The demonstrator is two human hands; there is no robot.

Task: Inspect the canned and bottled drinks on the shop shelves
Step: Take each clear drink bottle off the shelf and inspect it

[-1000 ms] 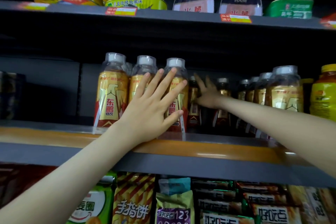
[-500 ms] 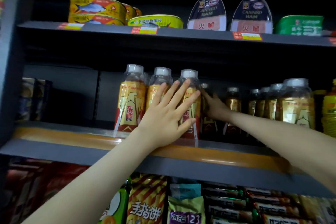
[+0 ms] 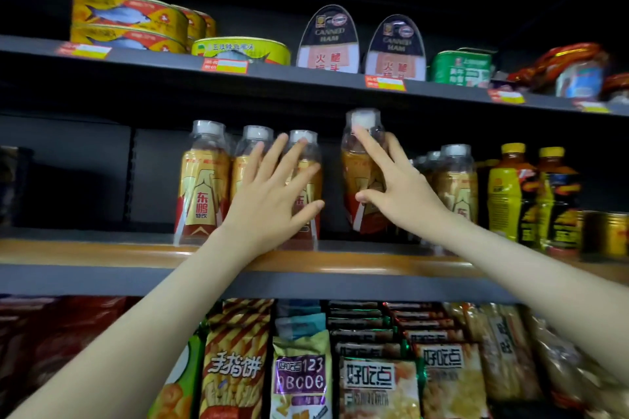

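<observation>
Right hand [image 3: 400, 196] grip now closed round a bottle [image 3: 349, 175], drawn forward from the rear; left hand [image 3: 272, 204] flat, fingers straight, steadying front bottles [image 3: 200, 180].

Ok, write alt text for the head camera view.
A person's right hand grips a gold-labelled drink bottle, tilted above the middle shelf, while the left hand rests flat against a row of three matching bottles. Canned fish and ham sit on the shelf above, snack packets below.
</observation>
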